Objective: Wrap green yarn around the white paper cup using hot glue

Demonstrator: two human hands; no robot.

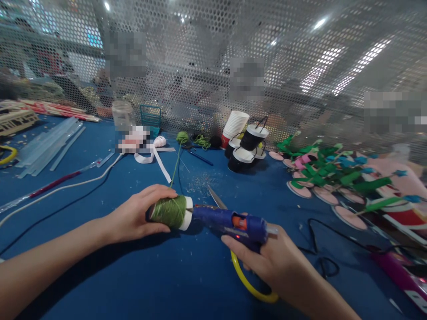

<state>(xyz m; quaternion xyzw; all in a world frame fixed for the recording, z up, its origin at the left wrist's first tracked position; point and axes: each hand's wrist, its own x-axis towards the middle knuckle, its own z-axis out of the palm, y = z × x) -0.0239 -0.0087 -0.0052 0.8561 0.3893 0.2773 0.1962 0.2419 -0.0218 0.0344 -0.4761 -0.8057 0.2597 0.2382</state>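
The left hand [138, 215] holds a cup [188, 215] wrapped in green string [169, 211]. The right hand [275, 258] grips a blue glue gun [218, 218] at the cup's three o'clock. A green ball [182, 137] sits at twelve o'clock.

Seemingly a white "B" [413, 295] on the purple power strip [391, 269]

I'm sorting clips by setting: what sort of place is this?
Probably a craft workshop: the right hand holds a blue glue gun, the left hand a yarn-wrapped piece, and yellow-handled scissors lie nearby.
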